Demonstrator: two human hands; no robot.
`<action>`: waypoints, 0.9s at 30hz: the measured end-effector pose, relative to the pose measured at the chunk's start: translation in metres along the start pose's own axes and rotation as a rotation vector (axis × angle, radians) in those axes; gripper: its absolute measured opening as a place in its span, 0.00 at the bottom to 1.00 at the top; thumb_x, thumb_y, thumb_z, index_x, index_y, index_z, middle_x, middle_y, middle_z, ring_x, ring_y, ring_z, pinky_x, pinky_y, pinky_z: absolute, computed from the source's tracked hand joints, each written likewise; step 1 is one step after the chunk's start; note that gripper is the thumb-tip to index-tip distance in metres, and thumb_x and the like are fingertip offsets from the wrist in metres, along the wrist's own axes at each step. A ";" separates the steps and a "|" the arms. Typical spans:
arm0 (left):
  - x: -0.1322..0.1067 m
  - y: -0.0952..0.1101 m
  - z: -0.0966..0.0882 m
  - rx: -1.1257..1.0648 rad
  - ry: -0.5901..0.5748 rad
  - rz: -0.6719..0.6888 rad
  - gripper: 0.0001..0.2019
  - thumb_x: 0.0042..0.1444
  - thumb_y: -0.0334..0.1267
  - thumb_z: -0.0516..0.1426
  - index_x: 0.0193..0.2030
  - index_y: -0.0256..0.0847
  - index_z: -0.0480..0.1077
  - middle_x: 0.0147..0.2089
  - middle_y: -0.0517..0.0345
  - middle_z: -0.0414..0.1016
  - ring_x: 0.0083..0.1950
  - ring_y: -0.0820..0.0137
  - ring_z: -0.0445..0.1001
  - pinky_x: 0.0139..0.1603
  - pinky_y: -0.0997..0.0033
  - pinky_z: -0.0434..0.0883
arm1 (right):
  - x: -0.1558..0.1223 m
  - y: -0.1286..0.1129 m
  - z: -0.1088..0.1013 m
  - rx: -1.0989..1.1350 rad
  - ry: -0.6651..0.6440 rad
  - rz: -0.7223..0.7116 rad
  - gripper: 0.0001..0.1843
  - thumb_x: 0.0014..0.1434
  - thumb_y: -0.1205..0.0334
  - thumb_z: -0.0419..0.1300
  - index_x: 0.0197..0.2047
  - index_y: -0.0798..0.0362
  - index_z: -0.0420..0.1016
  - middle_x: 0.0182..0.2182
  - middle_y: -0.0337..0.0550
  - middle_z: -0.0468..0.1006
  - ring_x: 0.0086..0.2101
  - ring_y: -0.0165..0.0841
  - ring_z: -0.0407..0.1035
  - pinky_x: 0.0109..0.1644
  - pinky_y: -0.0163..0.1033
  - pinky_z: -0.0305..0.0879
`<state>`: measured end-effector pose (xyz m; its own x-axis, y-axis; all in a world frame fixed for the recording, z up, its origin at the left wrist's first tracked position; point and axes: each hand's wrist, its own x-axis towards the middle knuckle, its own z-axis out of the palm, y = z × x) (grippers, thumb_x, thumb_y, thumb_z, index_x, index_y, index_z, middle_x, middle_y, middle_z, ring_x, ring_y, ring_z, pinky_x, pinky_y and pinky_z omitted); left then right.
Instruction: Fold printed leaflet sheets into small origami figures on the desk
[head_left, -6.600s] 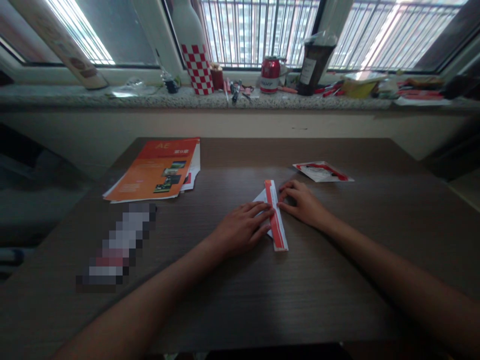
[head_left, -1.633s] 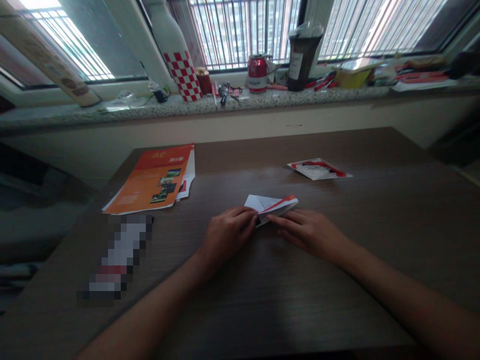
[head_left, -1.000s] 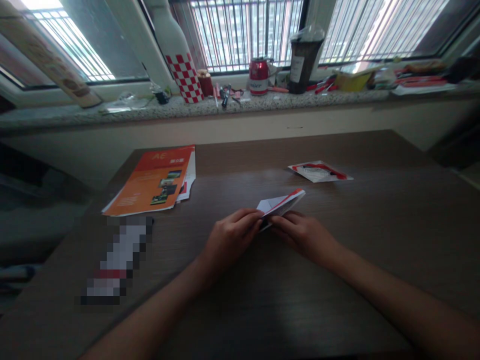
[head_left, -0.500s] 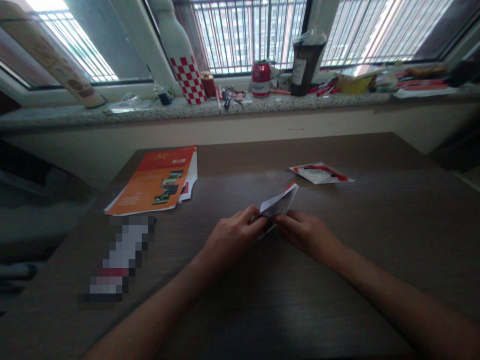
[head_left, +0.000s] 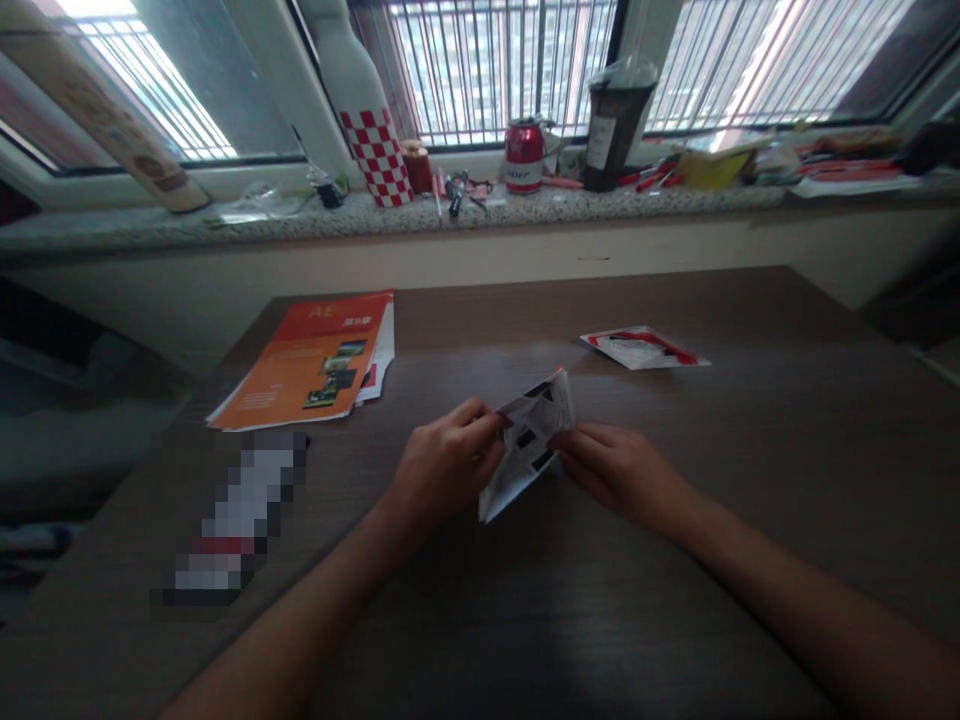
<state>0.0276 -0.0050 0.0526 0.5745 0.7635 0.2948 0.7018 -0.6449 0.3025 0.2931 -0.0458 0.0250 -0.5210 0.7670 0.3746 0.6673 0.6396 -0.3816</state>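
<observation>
A folded sheet of printed paper is held tilted above the middle of the table, its black-and-white printed side facing me. My left hand pinches its left edge between thumb and fingers. On the opposite edge my right hand has its fingertips closed on the paper. Farther back lies a second folded paper piece, white with red and black print, flat on the table and apart from both hands.
An orange booklet rests at the table's back left, with a pixelated dark-edged object nearer me. Along the windowsill stand a checked bottle, a red can, a dark drink cup and assorted clutter.
The folded paper has turned and opened out toward me, showing more of its printed face. My left hand has shifted slightly left; the right has barely moved.
</observation>
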 end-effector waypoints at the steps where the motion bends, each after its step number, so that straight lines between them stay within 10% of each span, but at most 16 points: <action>1: 0.000 0.000 -0.001 0.004 0.005 -0.011 0.11 0.66 0.31 0.57 0.51 0.43 0.78 0.47 0.56 0.78 0.39 0.68 0.78 0.37 0.69 0.73 | 0.000 0.000 -0.001 0.000 -0.003 0.002 0.11 0.76 0.62 0.53 0.51 0.52 0.76 0.42 0.48 0.83 0.37 0.37 0.77 0.38 0.40 0.68; 27: -0.004 -0.002 0.014 -0.110 0.048 -0.017 0.11 0.67 0.31 0.55 0.50 0.42 0.77 0.45 0.56 0.81 0.39 0.68 0.81 0.36 0.69 0.73 | 0.001 0.006 -0.008 0.132 0.065 0.143 0.07 0.74 0.63 0.55 0.50 0.50 0.74 0.47 0.48 0.82 0.41 0.37 0.79 0.43 0.42 0.74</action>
<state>0.0296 -0.0068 0.0384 0.5407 0.7734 0.3309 0.6594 -0.6339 0.4042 0.3011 -0.0416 0.0292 -0.3879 0.8481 0.3608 0.6543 0.5291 -0.5403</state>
